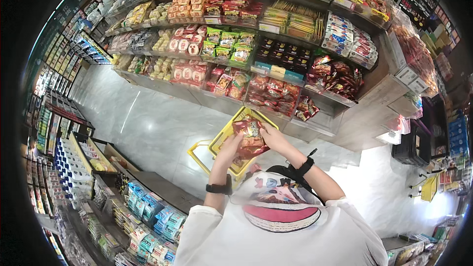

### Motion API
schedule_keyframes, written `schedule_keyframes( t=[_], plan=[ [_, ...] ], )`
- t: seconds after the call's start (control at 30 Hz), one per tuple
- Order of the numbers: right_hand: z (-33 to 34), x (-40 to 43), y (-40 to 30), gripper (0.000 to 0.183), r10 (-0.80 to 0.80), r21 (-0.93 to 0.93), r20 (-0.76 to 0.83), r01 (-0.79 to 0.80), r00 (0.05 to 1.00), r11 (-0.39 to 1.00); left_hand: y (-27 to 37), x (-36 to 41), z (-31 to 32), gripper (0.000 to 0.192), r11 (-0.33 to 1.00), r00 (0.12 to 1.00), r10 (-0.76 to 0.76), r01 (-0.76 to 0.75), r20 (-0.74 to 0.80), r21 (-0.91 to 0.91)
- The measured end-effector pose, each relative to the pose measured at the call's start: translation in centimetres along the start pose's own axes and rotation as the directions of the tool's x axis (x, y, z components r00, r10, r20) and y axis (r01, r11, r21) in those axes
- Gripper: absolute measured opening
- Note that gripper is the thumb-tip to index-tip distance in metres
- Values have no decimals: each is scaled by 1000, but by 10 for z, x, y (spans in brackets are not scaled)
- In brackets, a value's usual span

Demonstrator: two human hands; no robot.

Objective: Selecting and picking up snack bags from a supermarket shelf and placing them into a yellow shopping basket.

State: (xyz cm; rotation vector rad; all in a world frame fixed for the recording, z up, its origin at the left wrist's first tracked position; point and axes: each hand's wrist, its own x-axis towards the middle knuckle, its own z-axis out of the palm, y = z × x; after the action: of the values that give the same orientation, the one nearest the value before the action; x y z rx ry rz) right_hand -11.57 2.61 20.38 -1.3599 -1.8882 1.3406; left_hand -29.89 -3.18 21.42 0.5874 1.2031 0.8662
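Note:
A shiny red snack packet (251, 138), printed with writing and a food picture, is held between my two hands. My left hand (232, 147) grips its left edge, the thumb lying over the front. On the packet's upper right side, my right hand (272, 136) holds on with the thumb in front. Beneath the packet stands a yellow shopping basket (223, 133) with its handle (199, 159) folded out to the left; most of the basket's inside is hidden by the packet and my hands.
Ahead rise tiered shelves with green snack packets (225, 44), dark boxes (282, 55) and red packets (273, 94) in clear bins. A wooden shelf end (369, 107) stands to the right. Another display with blue packets (147, 199) is at lower left, beside the grey floor (159, 118).

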Motion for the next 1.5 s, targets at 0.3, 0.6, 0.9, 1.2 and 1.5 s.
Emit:
schedule_keyframes(
  t=[0.3,0.6,0.9,1.2,1.5],
  plan=[
    [-34,-10,16,40,142,119,219,-171,965,978,0,15,-48,37,997,998,55,-55,-16,-53],
    [-128,-103,26,36,388,787,-144,-133,910,603,12,46,-33,29,999,999,-40,39,20,32],
    [-163,-121,100,31,614,859,-278,-95,739,503,4,91,-10,33,985,994,-105,98,39,140],
    [-215,-32,197,27,646,754,-101,-365,756,546,-23,147,40,30,992,994,-113,112,12,50],
    [-187,103,355,22,428,189,200,-463,881,866,-146,235,97,28,889,927,-371,372,-55,268]
  ],
)
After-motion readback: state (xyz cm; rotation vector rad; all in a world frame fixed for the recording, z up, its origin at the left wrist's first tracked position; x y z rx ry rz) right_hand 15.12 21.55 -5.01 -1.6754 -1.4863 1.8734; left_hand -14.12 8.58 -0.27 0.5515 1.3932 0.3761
